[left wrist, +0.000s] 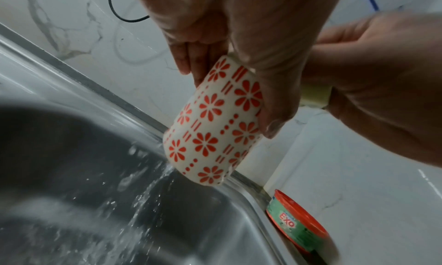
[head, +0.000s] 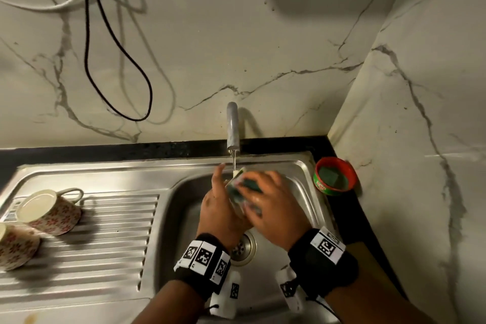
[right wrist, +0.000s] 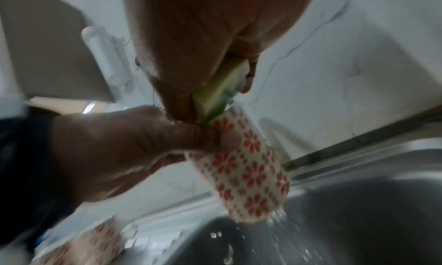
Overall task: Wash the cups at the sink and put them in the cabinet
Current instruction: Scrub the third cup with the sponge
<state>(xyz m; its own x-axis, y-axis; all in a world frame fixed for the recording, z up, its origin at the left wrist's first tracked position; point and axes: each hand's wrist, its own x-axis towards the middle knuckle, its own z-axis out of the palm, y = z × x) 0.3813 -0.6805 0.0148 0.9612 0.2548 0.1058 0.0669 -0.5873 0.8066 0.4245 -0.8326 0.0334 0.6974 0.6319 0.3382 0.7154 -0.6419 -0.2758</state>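
My left hand (head: pixel 223 192) grips a white cup with red flowers (left wrist: pixel 210 123) over the sink basin (head: pixel 184 218), thumb on one side and fingers on the other. The cup (right wrist: pixel 251 174) is tilted mouth-up and water runs off its base. My right hand (head: pixel 265 192) holds a green and yellow sponge (head: pixel 249 184) and pushes it into the cup's mouth; the sponge (right wrist: pixel 215 100) is squeezed between the fingers. The tap (head: pixel 232 126) runs just above the hands. Two matching cups (head: pixel 50 212) (head: pixel 15 244) stand upside down on the drainboard at left.
A red tub of dish soap (head: pixel 335 176) with a green pad inside sits on the dark counter at the sink's right corner. The drain (head: pixel 244 247) lies below my wrists. Black and white cables (head: pixel 118 60) hang on the marble wall.
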